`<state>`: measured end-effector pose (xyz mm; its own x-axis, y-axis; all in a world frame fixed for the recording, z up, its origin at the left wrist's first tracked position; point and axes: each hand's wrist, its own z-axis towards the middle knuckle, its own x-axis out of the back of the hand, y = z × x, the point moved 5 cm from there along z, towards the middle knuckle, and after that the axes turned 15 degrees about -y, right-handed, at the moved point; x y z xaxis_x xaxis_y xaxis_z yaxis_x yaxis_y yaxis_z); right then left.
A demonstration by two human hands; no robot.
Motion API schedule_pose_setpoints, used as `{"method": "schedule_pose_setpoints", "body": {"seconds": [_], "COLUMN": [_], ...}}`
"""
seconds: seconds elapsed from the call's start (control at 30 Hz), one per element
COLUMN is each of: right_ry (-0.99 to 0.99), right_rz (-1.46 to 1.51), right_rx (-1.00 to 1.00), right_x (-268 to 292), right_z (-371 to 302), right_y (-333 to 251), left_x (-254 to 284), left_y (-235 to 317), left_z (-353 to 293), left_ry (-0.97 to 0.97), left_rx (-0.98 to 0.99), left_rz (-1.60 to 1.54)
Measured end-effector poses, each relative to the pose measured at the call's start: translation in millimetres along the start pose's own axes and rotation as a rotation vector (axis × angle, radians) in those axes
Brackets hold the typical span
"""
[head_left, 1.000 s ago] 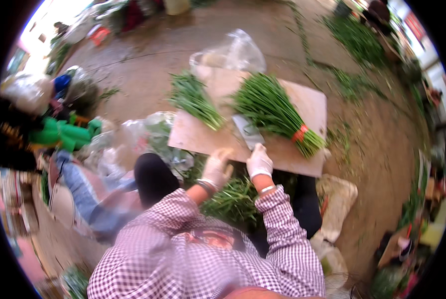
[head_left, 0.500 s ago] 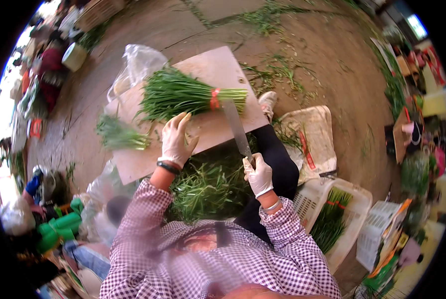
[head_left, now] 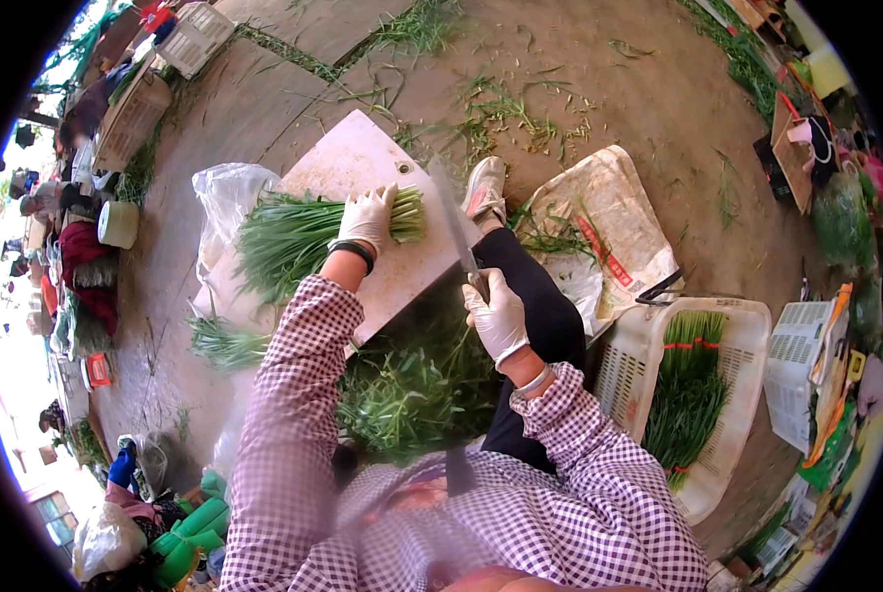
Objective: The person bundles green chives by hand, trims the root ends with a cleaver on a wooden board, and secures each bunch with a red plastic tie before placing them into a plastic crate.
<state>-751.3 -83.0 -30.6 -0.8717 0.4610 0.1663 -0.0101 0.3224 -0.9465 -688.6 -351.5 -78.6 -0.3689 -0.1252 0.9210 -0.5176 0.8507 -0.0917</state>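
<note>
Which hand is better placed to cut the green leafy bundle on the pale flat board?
Probably your right hand: it grips the long grey metal knife, its blade beside the pale stalk ends of the green leafy bundle. Your left hand lies over those stalks.

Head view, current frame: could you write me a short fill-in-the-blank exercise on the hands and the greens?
1. The knife is held in the ____ hand.
2. Of the two bunches of chive-like greens at the cutting board, the left hand touches, by size, the ____ one.
3. The wristband on the left wrist is coloured ____.
4. Bundles in the plastic crate are tied with ____ bands.

Missing words: right; larger; black; red.
</note>
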Motion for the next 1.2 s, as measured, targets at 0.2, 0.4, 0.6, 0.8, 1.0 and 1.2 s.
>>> {"method": "schedule_pose_setpoints", "body": {"seconds": [0.2, 0.4, 0.6, 0.8, 1.0, 1.2], "right_ry": [0.026, 0.047, 0.086, -0.016, 0.244, 0.12], "right_rz": [-0.164, -0.292, -0.512, -0.683, -0.403, -0.614], "right_rx": [0.087, 0.038, 0.055, 0.001, 0.597, 0.475], "right_x": [1, -5, -58, -72, -39, -81], "right_z": [9, 25, 87, 88, 82, 125], "right_y": [31, 1, 28, 31, -17, 5], "left_x": [36, 65, 46, 18, 37, 8], "left_y": [0, -33, -31, -27, -27, -27], "left_z": [-9, -22, -19, -10, -33, -43], "left_ry": [-0.128, -0.096, -0.519, -0.391, -0.029, 0.103], "left_rx": [-0.02, -0.145, -0.287, -0.169, -0.045, -0.032], "left_rz": [-0.178, -0.529, -0.6, -0.432, -0.299, -0.375]}}
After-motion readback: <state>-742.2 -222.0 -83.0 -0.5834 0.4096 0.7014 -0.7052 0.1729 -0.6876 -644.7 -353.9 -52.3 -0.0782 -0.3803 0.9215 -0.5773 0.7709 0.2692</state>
